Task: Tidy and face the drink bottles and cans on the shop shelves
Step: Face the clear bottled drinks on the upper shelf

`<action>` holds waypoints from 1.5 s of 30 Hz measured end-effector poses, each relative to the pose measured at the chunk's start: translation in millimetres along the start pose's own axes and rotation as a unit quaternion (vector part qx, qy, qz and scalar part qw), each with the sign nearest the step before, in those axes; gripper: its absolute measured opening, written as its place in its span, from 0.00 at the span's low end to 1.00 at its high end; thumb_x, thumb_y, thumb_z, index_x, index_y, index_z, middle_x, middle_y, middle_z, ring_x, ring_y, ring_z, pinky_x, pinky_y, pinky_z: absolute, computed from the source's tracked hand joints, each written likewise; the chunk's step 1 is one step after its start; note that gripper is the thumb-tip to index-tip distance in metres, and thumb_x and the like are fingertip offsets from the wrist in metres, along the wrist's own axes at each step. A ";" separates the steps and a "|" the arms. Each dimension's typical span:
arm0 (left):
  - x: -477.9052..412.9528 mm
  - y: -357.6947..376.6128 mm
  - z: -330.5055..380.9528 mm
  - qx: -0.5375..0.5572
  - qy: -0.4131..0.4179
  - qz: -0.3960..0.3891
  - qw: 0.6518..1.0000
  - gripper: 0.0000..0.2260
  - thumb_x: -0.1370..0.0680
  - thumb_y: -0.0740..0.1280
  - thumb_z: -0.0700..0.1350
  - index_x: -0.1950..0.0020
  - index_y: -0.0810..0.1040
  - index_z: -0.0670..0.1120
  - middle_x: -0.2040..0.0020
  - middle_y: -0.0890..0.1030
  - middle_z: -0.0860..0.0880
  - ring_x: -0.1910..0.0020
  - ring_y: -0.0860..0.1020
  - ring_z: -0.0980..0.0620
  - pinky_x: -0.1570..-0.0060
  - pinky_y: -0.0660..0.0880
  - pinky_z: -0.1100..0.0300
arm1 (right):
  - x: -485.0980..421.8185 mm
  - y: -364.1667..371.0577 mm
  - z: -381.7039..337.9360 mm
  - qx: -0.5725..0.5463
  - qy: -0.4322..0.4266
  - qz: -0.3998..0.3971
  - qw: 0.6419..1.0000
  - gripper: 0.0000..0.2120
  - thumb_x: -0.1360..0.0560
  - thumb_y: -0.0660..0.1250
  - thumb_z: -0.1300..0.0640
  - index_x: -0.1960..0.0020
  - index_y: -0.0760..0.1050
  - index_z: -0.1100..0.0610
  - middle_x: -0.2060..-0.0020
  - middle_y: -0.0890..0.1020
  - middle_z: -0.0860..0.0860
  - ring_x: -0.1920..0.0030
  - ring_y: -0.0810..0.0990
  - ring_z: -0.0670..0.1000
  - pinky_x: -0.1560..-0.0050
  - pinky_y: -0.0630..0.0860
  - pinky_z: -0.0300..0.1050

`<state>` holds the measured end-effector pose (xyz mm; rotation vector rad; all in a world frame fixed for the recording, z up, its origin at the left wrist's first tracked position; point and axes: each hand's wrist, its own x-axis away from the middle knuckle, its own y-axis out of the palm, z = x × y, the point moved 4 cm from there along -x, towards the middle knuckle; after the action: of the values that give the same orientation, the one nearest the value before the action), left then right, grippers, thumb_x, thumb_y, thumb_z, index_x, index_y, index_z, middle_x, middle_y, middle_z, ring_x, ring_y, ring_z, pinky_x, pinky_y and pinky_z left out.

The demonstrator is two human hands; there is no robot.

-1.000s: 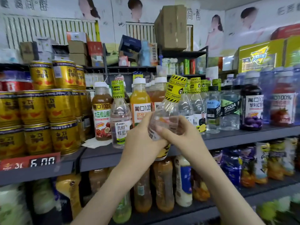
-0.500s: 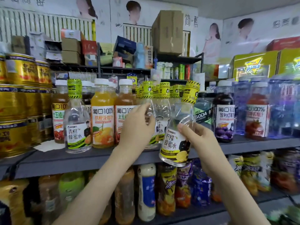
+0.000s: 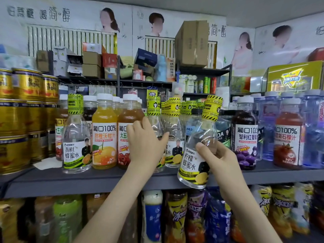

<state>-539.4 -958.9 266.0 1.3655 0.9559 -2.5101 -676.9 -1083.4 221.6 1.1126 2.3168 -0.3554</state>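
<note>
Tilted clear yellow-capped bottle (image 3: 192, 165) gripped by right fingers (image 3: 204, 150); left fingers (image 3: 135, 128) clasp shelved twin (image 3: 154, 106)

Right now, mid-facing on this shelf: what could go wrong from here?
1. The lemon honey water bottle is tilted in the right hand, its base out past the shelf edge; a slip would likely drop it.
2. The left hand grips a standing honey water bottle in a tight row; shifting it could tip the brown juice bottle beside it.
</note>
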 end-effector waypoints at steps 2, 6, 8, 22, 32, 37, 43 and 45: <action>1.7 -2.2 -1.3 0.039 -0.009 -0.016 0.999 0.34 0.25 0.64 0.60 0.26 0.59 0.43 0.35 0.69 0.43 0.36 0.63 0.44 0.38 0.61 0.55 | -1.6 3.1 -0.1 0.003 -0.009 -0.004 1.000 0.37 0.42 0.70 0.30 0.41 0.76 0.52 0.48 0.82 0.49 0.46 0.80 0.50 0.42 0.75 0.56; 10.6 -7.6 -1.8 0.169 -0.004 -0.035 0.985 0.34 0.26 0.68 0.57 0.25 0.57 0.49 0.32 0.70 0.46 0.34 0.68 0.47 0.42 0.65 0.58 | -3.0 7.7 -0.3 -0.005 -0.028 -0.014 1.000 0.09 0.29 0.72 0.50 0.51 0.79 0.52 0.59 0.85 0.45 0.56 0.82 0.45 0.54 0.74 0.43; 16.9 -14.0 -3.5 0.219 -0.003 -0.031 0.975 0.35 0.27 0.70 0.57 0.25 0.59 0.52 0.32 0.72 0.50 0.36 0.71 0.52 0.46 0.64 0.65 | -2.5 10.1 -0.6 0.009 -0.032 -0.012 0.999 0.08 0.30 0.73 0.50 0.52 0.79 0.49 0.60 0.85 0.43 0.56 0.82 0.45 0.53 0.75 0.45; 13.0 -93.8 -84.7 0.433 -0.099 -0.031 0.895 0.35 0.41 0.78 0.60 0.39 0.76 0.47 0.52 0.84 0.52 0.52 0.82 0.53 0.51 0.78 0.52 | -7.9 81.4 -6.7 0.086 -0.046 -0.020 0.995 0.28 0.32 0.74 0.44 0.38 0.64 0.48 0.49 0.72 0.43 0.54 0.74 0.42 0.55 0.71 0.38; 17.6 -105.6 -123.4 0.439 -0.075 -0.093 0.890 0.26 0.38 0.78 0.59 0.43 0.78 0.52 0.56 0.85 0.47 0.53 0.82 0.55 0.52 0.74 0.60 | -7.5 120.0 -5.6 0.269 -0.122 0.059 0.954 0.33 0.24 0.64 0.45 0.25 0.59 0.58 0.35 0.70 0.55 0.35 0.63 0.51 0.40 0.60 0.39; 24.0 -122.6 -139.6 0.441 -0.077 -0.101 0.888 0.28 0.38 0.78 0.59 0.40 0.78 0.54 0.51 0.84 0.47 0.54 0.81 0.54 0.54 0.77 0.57 | -4.4 129.0 -4.0 0.299 -0.160 0.128 0.932 0.25 0.23 0.65 0.53 0.29 0.66 0.59 0.43 0.74 0.58 0.42 0.71 0.55 0.49 0.65 0.40; 22.7 -163.6 -175.6 0.434 -0.075 -0.075 0.894 0.16 0.32 0.76 0.51 0.46 0.81 0.53 0.59 0.84 0.49 0.61 0.81 0.53 0.61 0.75 0.58 | 12.7 141.5 -14.2 0.311 -0.184 0.186 0.914 0.23 0.23 0.66 0.58 0.30 0.67 0.64 0.43 0.74 0.63 0.42 0.69 0.60 0.46 0.66 0.48; 16.9 -175.0 -196.3 0.419 -0.081 -0.061 0.903 0.21 0.36 0.77 0.56 0.45 0.81 0.53 0.54 0.84 0.50 0.57 0.81 0.51 0.54 0.77 0.54 | 27.1 159.6 -30.1 0.276 -0.212 0.180 0.920 0.22 0.24 0.66 0.59 0.32 0.68 0.66 0.43 0.74 0.64 0.41 0.70 0.61 0.42 0.65 0.49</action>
<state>-478.4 -702.6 257.9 1.2194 -0.1396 -3.2299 -576.8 -952.9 230.1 1.5119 1.6203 -1.0344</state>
